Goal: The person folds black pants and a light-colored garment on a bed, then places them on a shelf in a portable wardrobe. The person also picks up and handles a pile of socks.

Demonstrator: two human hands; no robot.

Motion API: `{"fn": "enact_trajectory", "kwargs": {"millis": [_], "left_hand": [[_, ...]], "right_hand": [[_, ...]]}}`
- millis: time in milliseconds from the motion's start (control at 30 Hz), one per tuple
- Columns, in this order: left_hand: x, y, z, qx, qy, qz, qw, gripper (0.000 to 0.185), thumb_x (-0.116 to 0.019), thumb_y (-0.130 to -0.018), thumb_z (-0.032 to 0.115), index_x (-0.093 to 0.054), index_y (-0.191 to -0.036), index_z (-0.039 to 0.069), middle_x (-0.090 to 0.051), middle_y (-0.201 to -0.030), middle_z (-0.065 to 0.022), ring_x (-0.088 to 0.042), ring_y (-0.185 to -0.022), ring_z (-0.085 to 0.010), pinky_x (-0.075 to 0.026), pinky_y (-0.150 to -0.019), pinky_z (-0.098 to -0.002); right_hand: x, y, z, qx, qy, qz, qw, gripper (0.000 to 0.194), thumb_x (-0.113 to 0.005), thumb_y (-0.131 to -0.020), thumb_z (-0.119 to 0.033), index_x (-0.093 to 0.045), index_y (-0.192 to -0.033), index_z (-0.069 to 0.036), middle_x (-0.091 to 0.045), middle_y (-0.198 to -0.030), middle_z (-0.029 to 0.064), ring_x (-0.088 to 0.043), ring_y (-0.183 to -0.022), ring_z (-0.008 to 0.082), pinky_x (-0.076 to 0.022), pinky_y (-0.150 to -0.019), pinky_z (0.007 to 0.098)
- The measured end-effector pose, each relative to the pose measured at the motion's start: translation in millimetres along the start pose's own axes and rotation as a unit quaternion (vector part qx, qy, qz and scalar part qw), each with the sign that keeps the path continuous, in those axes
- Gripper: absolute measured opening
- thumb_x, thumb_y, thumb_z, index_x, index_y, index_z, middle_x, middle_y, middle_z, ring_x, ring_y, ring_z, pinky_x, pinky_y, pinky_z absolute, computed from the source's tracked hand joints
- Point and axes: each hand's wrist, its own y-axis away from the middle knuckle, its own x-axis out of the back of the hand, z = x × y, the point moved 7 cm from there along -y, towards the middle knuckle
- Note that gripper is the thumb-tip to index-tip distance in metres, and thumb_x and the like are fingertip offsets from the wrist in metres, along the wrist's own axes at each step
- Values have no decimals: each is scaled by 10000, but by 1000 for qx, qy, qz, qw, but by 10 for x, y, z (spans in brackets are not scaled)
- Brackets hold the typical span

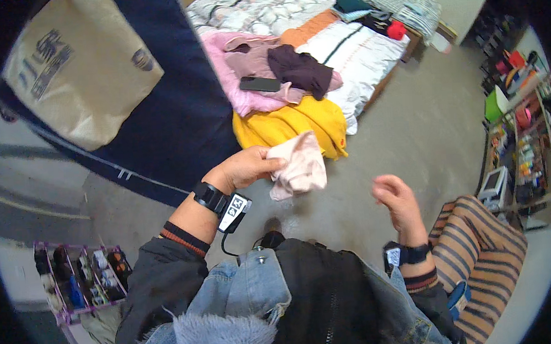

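Note:
My left hand (251, 166) grips a small pale pink cloth (301, 165) between thumb and fingers, and the cloth hangs in loose folds. My right hand (395, 198) is raised to the right of it, apart from the cloth, its fingers curled a little and holding nothing. Beyond the cloth, a yellow garment (296, 121) hangs over the bed's near corner. Past it lie a pink blanket or garment (218, 52), a dusty-pink garment (250, 62) and a dark purple garment (300, 69). A black smartphone (259, 84) rests on the pink clothes.
At the left stands a dark blue fabric panel (177, 107) with a beige bag (89, 74) against it. A shoe rack (81, 278) is at lower left. A striped armchair (484, 254) and crowded shelves (530, 156) line the right. More clothes (353, 6) lie on the patterned bed quilt (359, 67).

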Motion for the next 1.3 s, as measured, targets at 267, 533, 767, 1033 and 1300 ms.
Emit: {"fn": "enact_trajectory", "kwargs": {"millis": [267, 533, 767, 1033, 1300], "left_hand": [[34, 1236, 134, -76, -62, 56, 994, 484, -754, -686, 105, -541, -1104, -8, -617, -957, -44, -554, -892, -110, -417, -853, -244], [882, 2925, -504, -93, 1, 227, 969, 409, -647, -719, 15, -490, -1096, 10, -611, -942, -72, -558, -758, -47, -431, -718, -181], [1470, 4321, -966, -227, -130, 270, 927, 648, -763, -676, 261, -478, -1234, 92, -505, -1210, -48, -452, -1095, -151, -346, -929, -318], [2352, 5930, -1986, -6, -195, 556, 808, 119, -562, -749, 83, -610, -824, 3, -590, -741, 6, -521, -683, -116, -436, -614, -255], [2422, 7034, -2056, -255, 165, 607, 735, 165, -512, -906, 179, -589, -929, 34, -598, -830, -4, -550, -727, -73, -450, -670, -201]], "right_hand": [[-2079, -331, -193, -20, -21, -270, 963, 334, -633, -804, -64, -544, -1113, 23, -586, -1064, 72, -556, -949, 141, -456, -824, 264], [-3805, -121, -83, -113, -97, -300, 942, 214, -516, -902, -216, -588, -944, -19, -622, -829, 58, -594, -691, 138, -486, -619, 257], [-5936, 688, 341, -178, 47, -452, 873, 184, -553, -851, -216, -599, -874, -40, -591, -705, 20, -559, -586, 105, -436, -519, 225], [-7114, 686, 282, -136, -6, -470, 872, 378, -597, -854, -320, -588, -1006, 26, -636, -868, 116, -625, -737, 193, -517, -696, 319], [-8075, 111, 976, -263, -79, -506, 818, 407, -488, -918, -286, -537, -1114, 67, -611, -1056, 186, -613, -930, 269, -480, -854, 368]]}}
